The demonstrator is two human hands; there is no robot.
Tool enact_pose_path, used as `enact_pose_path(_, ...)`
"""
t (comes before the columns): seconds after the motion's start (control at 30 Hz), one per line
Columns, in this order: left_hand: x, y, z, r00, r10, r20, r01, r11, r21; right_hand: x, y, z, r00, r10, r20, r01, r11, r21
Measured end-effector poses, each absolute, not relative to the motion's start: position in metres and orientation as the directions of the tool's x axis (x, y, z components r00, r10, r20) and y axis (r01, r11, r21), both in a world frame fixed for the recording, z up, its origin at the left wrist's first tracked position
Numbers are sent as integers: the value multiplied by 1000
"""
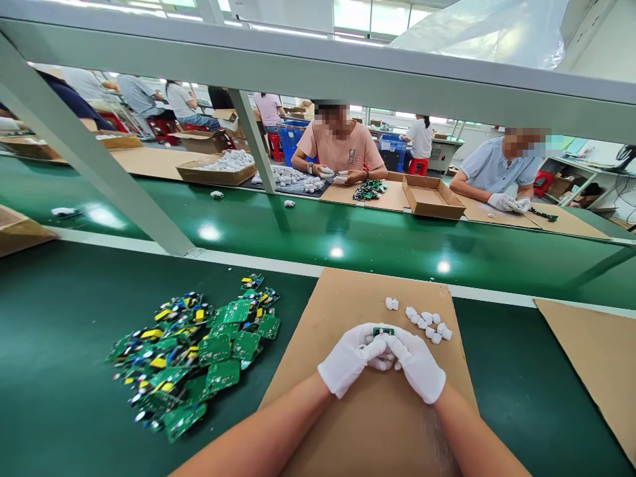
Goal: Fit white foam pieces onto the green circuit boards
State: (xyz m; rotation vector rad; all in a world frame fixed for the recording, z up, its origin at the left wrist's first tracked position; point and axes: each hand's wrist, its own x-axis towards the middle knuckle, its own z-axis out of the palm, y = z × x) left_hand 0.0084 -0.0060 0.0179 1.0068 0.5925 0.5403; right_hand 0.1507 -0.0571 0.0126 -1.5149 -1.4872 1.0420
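Observation:
A small green circuit board [383,331] is gripped between my two white-gloved hands, over a brown cardboard sheet [348,298]. My left hand [350,358] wraps round the board from the left, its fingers closed. From the right, my right hand [415,361] also closes on it, the fingertips meeting at the near edge. My fingers cover most of the board, so its lower side is hidden. Just beyond my right hand lie several small white wrapped pieces [428,321]. Off to the left, a heap of green circuit boards [218,351] with yellow and blue parts rests on the dark green table.
A pale metal frame [318,59] crosses above the table, with a slanted post [94,146] at left. Beyond runs a green conveyor belt [318,232]. Two co-workers sit across it, beside an open cardboard box [432,199]. Another cardboard sheet [596,358] lies at right.

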Motion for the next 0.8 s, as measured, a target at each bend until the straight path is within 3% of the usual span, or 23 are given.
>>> enact_pose_path(0.07, 7, -1, 16, 725, 660, -196, -164, 442, 882, 157, -57, 12, 19, 1000, -25, 405, -30, -914)
enact_pose_path(0.13, 5, 3, 14, 679, 700, -221, -189, 458, 869, 169, -56, 13, 126, 989, 72, 536, -7, -844)
enact_pose_path(0.27, 3, 7, 9, 533, 800, -275, -247, 458, 854, 197, -55, 18, 284, 918, 277, 830, -91, -550)
enact_pose_path(0.33, 4, 8, 8, 533, 804, -263, -226, 435, 872, 209, -56, 22, 259, 930, 261, 905, -139, -401)
enact_pose_path(0.43, 7, 19, 12, 530, 813, -241, -172, 382, 908, 222, -60, 26, 269, 959, 86, 932, -237, -275)
enact_pose_path(0.53, 16, 51, 20, 444, 878, -178, -67, 230, 971, 227, -62, 25, 277, 960, -35, 936, -277, -218)
enact_pose_path(0.63, 30, 98, 23, 345, 936, -67, 152, 15, 988, 223, -62, 24, 243, 970, -20, 950, -242, -198)
enact_pose_path(0.8, 43, 167, 11, 200, 978, -52, 418, -37, 908, 209, -63, 25, 132, 991, 30, 961, -120, -248)
